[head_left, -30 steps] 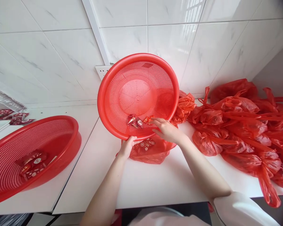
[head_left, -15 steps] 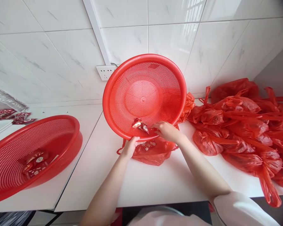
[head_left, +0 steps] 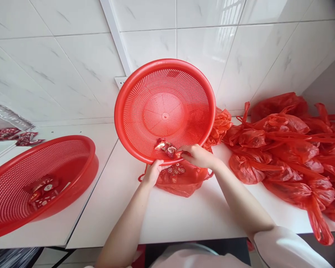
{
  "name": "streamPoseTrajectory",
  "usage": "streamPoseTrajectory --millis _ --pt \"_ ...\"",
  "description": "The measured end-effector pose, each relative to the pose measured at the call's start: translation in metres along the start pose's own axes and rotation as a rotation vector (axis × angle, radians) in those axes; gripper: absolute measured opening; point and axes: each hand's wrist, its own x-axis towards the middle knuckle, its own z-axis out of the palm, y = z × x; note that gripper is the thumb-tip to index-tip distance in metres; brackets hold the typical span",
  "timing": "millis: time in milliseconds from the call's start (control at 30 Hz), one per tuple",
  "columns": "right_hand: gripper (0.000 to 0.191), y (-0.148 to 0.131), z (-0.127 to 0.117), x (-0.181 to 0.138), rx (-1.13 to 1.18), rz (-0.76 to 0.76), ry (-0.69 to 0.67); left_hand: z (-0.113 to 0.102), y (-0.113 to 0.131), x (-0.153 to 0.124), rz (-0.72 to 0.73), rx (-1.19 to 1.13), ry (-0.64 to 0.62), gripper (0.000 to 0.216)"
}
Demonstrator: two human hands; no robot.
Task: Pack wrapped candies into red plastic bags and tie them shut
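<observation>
A round red plastic mesh basket [head_left: 164, 74] is tipped up toward me above the white table. My left hand [head_left: 154, 173] grips its near rim, thumb over the edge. Inside, a few small red and gold wrapped packets [head_left: 164, 146] rest against the lower wall. My right hand [head_left: 197, 155] reaches over the rim, fingers pinched on a small red packet [head_left: 178, 153]. Just below the basket lies a red plastic bag [head_left: 182, 186] with patterned red packets showing inside; its mouth is partly hidden by the basket and my hands.
Another red mesh basket [head_left: 83, 149] with several packets stands at left. Many tied red plastic bags [head_left: 284, 149] are heaped at right. More red packets [head_left: 25, 137] lie at the far left beside clear plastic. A tiled wall with a socket [head_left: 120, 81] rises behind.
The basket has shifted slightly left and up. My right hand has pinched a packet at the near rim. My left hand keeps its hold on the rim.
</observation>
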Motion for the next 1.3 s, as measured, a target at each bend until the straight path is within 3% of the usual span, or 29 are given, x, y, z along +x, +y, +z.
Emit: streamPoseTrajectory --millis 167,400,567,733,800,900,1033,1167,1300 --pt "0.046 -0.005 -0.005 -0.004 0.062 -0.047 -0.016 0.001 0.002 0.0 -0.003 -0.023 0.03 0.02" --pt "0.041 -0.005 -0.006 -0.006 0.176 -0.088 -0.061 -0.002 -0.004 0.003 -0.014 0.001 0.005 0.021" --pt "0.032 -0.002 -0.001 -0.003 0.111 -0.134 0.069 -0.002 -0.006 0.001 -0.012 0.012 -0.024 0.022" --pt "0.067 0.006 0.01 0.002 -0.059 -0.146 -0.019 -0.001 -0.008 -0.003 -0.048 0.002 -0.11 0.023" --pt "0.058 0.009 0.012 0.003 -0.081 -0.132 -0.066 -0.002 -0.008 -0.001 -0.03 0.003 -0.095 0.023" --pt "0.025 0.011 0.011 0.003 -0.055 -0.095 -0.011 -0.005 -0.008 0.001 -0.011 -0.01 -0.065 0.024" --pt "0.019 0.009 0.004 0.001 -0.041 0.016 0.126 -0.005 -0.004 0.003 -0.013 -0.03 -0.025 0.024" --pt "0.025 0.007 -0.005 -0.004 0.057 -0.066 0.043 -0.004 0.001 0.002 -0.024 -0.011 -0.023 0.02" --pt "0.049 0.007 -0.006 -0.007 0.062 -0.112 -0.047 -0.002 0.0 0.002 -0.016 -0.003 -0.039 0.022"
